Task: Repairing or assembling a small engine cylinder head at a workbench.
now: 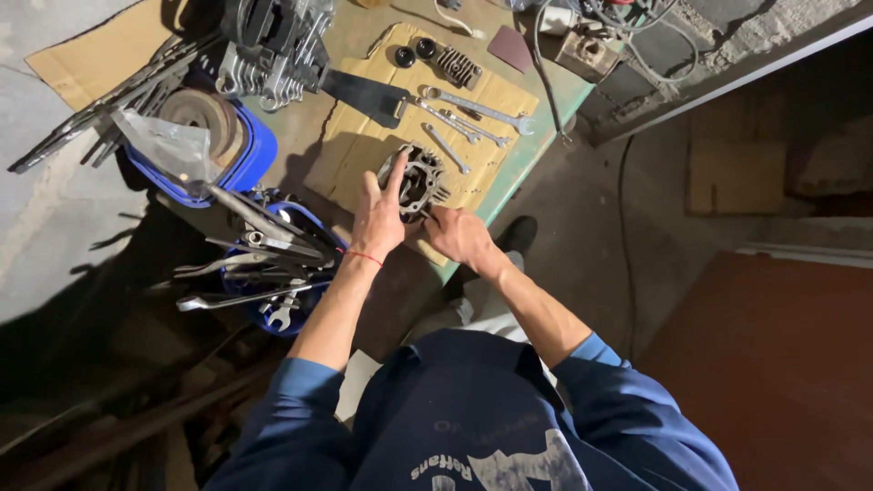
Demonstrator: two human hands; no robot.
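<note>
Head view: both hands work on 1 finned metal engine part [420, 180] lying on a sheet of cardboard [359, 136] at the near edge of the green workbench [536, 136]. The left hand [377, 218] rests against the part's left side, fingers spread wide, the index finger stretched up over its rim. The right hand [457, 235] sits at the part's near right side, fingers curled toward it; whether they pinch anything I cannot tell.

The step looks like steadying and turning the part for inspection or fitting. A next move would call for a firm 2-handed hold.

Toward the cardboard's far edge lie several wrenches [473, 114]. At the bench's left edge, a blue tub [250, 155] and more spanners [264, 273].
</note>
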